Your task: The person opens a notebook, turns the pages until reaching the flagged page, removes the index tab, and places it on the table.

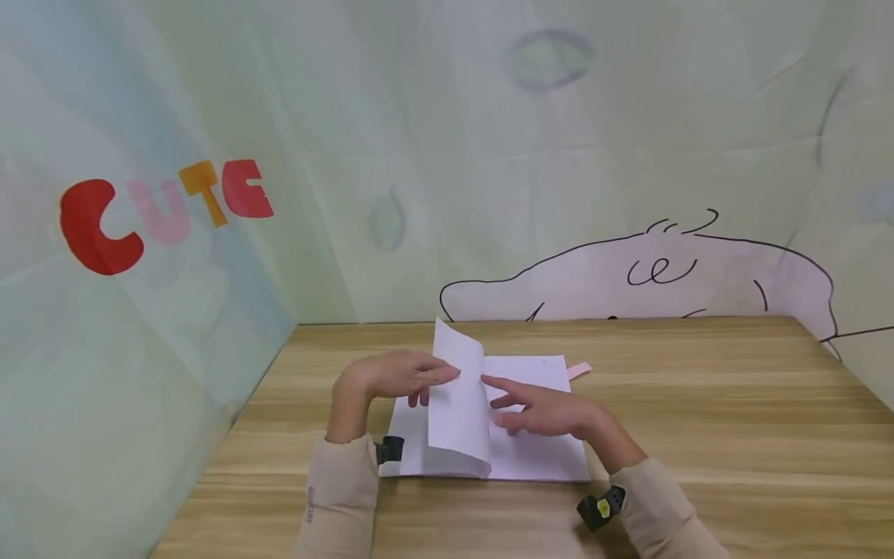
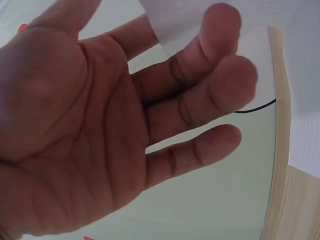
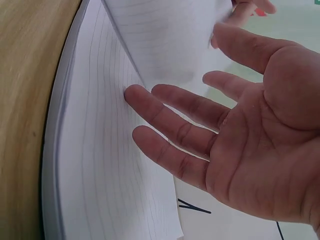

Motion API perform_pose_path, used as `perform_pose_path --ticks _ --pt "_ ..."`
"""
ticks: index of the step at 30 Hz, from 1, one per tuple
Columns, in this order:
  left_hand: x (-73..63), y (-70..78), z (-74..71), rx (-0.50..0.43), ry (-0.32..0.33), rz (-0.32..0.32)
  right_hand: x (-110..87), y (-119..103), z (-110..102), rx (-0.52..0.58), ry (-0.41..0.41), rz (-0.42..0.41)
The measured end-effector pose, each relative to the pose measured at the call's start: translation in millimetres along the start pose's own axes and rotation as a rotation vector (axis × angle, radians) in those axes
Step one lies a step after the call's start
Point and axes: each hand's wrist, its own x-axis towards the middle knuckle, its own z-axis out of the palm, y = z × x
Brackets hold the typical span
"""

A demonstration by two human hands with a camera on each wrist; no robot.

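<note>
An open notebook (image 1: 538, 458) with ruled white pages lies on the wooden table. One page (image 1: 457, 419) stands raised and curved over its left half. My left hand (image 1: 401, 374) is at that page's outer edge, some fingers in front of it and others behind. In the left wrist view the fingers of the left hand (image 2: 125, 115) are spread and only slightly bent. My right hand (image 1: 545, 407) hovers over the right-hand page, its fingers extended and a fingertip close to the raised page. The right wrist view shows the right hand (image 3: 225, 125) palm-on, nothing gripped.
A pink tab (image 1: 579, 371) sticks out at the notebook's upper right. Wood-grain table (image 1: 733, 435) surrounds the notebook. A printed cloth backdrop (image 1: 391, 155) rises behind the table and along its left side. Black camera mounts (image 1: 602, 508) sit by both sleeves.
</note>
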Motion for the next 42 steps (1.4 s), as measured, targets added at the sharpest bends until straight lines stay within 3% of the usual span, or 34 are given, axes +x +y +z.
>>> perform_pose_path --ticks 10,17,27,30,36,42 --pt "-3.2 -2.6 -1.3 -0.009 0.038 -0.026 -2.5 8.7 -12.4 -0.043 0.074 0.030" --pt "-3.6 -7.3 -2.0 0.014 0.012 0.066 -9.4 16.9 -24.7 -0.038 0.122 0.080" --pt "-2.9 -11.0 -0.6 -0.050 -0.021 0.077 -17.6 28.1 -38.2 -0.047 0.225 0.151" --pt "-2.3 -10.2 0.3 -0.041 -0.025 0.056 -16.9 30.4 -40.1 -0.075 0.241 0.200" --pt "-0.6 -9.2 2.1 -0.031 -0.022 -0.049 -16.2 31.3 -40.8 -0.104 0.263 0.261" --pt "2.6 -10.6 1.2 0.073 -0.037 -0.025 -19.8 35.5 -42.5 -0.194 0.264 0.261"
